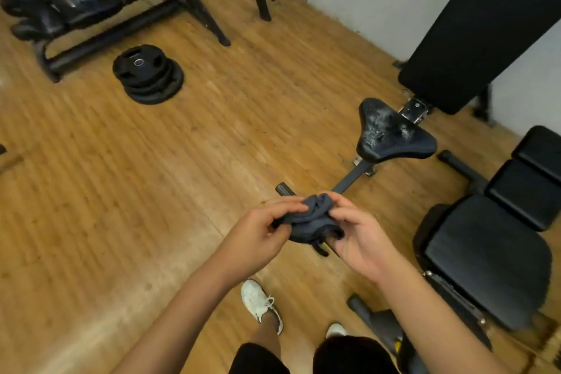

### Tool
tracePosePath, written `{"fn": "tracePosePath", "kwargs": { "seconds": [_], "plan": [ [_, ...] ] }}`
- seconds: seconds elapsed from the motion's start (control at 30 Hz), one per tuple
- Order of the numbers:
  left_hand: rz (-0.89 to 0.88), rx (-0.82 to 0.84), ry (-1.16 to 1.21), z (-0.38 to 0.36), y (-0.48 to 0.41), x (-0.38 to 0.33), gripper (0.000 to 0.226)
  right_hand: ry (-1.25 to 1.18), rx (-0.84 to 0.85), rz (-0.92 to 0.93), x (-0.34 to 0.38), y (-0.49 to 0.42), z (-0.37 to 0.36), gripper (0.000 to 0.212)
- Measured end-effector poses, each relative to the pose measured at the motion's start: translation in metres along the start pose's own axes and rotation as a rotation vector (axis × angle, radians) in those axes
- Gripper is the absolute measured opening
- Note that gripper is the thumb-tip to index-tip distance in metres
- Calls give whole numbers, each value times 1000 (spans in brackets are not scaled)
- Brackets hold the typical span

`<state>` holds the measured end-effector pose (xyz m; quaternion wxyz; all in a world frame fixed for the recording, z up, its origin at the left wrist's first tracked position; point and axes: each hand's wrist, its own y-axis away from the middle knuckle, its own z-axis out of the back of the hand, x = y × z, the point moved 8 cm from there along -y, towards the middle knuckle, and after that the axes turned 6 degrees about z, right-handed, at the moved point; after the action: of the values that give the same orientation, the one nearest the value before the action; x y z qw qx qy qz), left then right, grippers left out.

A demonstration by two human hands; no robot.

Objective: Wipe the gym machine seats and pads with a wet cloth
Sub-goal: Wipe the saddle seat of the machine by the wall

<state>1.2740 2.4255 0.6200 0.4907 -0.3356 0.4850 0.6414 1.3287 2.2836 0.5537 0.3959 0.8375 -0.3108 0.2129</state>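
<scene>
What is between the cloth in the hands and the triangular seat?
In the head view, only a slanted black frame bar over wooden floor lies between cloth and seat.

Both hands hold a bunched dark grey cloth (312, 218) above the wood floor (212, 146). The left hand (258, 234) pinches its left end; the right hand (355, 237) grips its right end with curled fingers. Beyond the cloth stands a black triangular seat (391, 133) with pale smears on top, and behind it a tilted black backrest (485, 27). A black padded bench (491, 249) sits to the right. Far left are another bench (69, 6) and a stack of weight plates (147, 73). White shoes (261, 304) show below.
</scene>
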Motion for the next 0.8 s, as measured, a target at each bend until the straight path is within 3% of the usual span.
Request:
{"fn": "tracePosePath", "kwargs": {
  "seconds": [0.07,0.2,0.33,0.43,0.53,0.67,0.8],
  "plan": [
    [-61,21,-83,16,-19,-5,45,-184,-78,81,9,-17,-15,48],
    [-159,101,-316,24,-59,-5,63,-266,-325,266,17,-46,-31,64],
    [-172,261,-363,5,-87,-10,80,-200,-373,303,17,-61,-44,33],
    [-144,450,-286,-5,-110,-16,86,-276,-384,342,34,-70,-35,32],
    [-105,558,-233,-7,-143,-23,77,-52,-438,437,65,-78,-5,33],
    [-103,468,-345,-11,-201,-35,59,517,-634,588,118,-94,54,36],
    [-231,410,-629,-52,-269,-31,55,644,-746,636,151,-112,130,39]
  ]
}}
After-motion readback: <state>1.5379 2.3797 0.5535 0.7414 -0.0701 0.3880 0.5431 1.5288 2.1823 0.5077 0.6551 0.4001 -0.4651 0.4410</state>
